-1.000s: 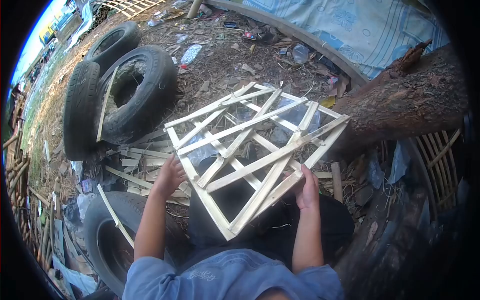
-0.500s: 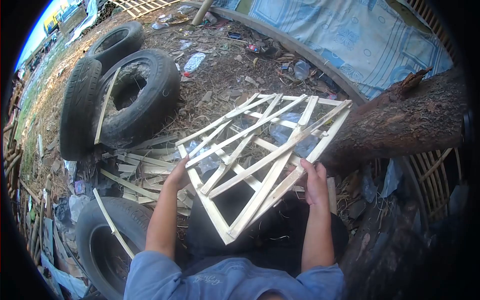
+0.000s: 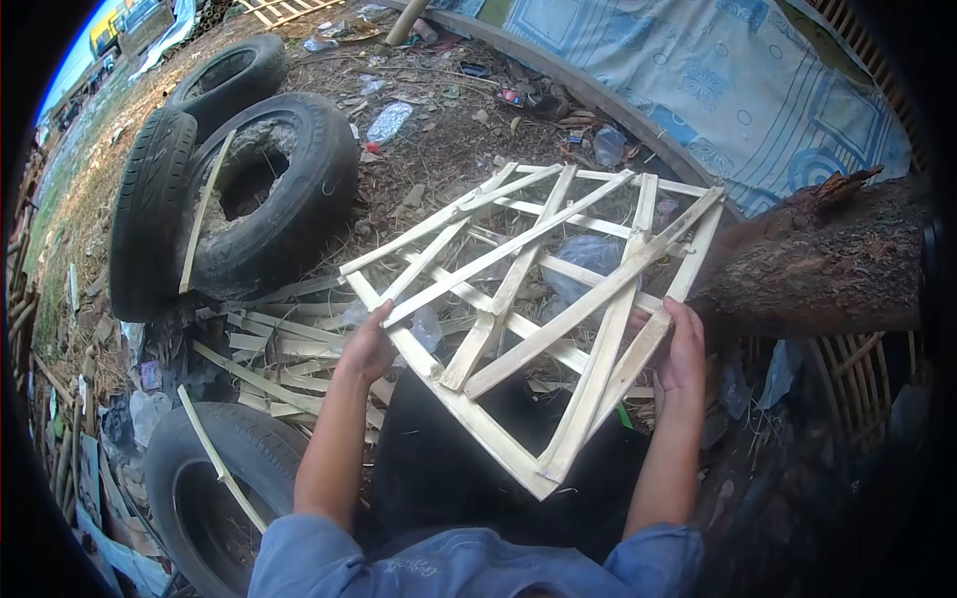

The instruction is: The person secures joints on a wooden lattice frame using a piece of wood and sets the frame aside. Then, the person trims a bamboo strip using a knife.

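A lattice frame of pale bamboo strips (image 3: 518,249) is held tilted above my lap, one corner pointing down toward me. My left hand (image 3: 369,347) grips its left edge, with the thumb on top and the other fingers mostly hidden beneath. On the right edge my right hand (image 3: 680,349) is closed round the strip, thumb on the upper side. Several strips cross diagonally inside the frame. Below and behind it, loose split strips (image 3: 289,349) lie on the ground, partly covered by the frame and my left arm.
Old tyres (image 3: 269,199) stand and lie at the left, with another tyre (image 3: 224,488) at the lower left carrying a thin strip. A thick log (image 3: 817,259) lies at the right. Behind it is a blue patterned sheet (image 3: 688,80). Litter dots the soil.
My left hand, open beside the frame a second ago, has closed on its left edge. The frame and my right hand have shifted right, and the frame has turned slightly.
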Demonstrator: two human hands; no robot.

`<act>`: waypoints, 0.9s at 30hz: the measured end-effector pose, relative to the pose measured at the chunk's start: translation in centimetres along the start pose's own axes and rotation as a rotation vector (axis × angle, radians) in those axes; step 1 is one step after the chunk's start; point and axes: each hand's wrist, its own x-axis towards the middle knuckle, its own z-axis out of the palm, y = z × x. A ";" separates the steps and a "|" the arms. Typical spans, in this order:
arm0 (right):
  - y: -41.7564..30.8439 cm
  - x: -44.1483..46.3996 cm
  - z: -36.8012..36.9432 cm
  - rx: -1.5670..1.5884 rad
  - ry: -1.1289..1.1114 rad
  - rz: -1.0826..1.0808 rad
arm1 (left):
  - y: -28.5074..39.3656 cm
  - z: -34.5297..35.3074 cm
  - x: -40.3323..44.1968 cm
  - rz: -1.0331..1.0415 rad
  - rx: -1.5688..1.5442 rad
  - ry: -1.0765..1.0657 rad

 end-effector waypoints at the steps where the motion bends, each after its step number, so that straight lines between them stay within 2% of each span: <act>1: -0.5 1.3 0.1 -0.005 0.005 -0.014 | 0.1 0.5 0.8 0.025 -0.017 -0.042; 7: -1.0 12.6 0.4 0.103 -0.127 -0.012 | 2.7 3.8 9.4 0.069 0.055 -0.086; 11: 2.9 21.7 0.3 0.157 -0.180 0.069 | 3.7 3.0 18.4 0.052 0.026 -0.148; 13: 5.3 24.6 1.0 0.114 -0.155 0.098 | 3.8 2.5 21.4 -0.016 -0.014 -0.071; 17: 11.7 29.4 0.6 0.122 -0.090 0.241 | 4.3 1.4 24.8 -0.091 0.227 0.174; 20: 14.9 30.8 -1.1 0.145 -0.114 0.328 | 4.8 0.0 24.9 -0.132 0.627 0.229; 23: 17.8 32.0 -2.7 0.101 -0.111 0.381 | 5.6 0.5 21.9 -0.192 0.702 0.299; 25: 19.0 31.9 -3.2 0.114 -0.109 0.432 | 5.2 1.5 18.4 -0.138 0.829 0.307; 27: 19.2 31.0 -3.0 0.007 -0.053 0.425 | 3.8 1.8 13.6 0.256 0.841 0.196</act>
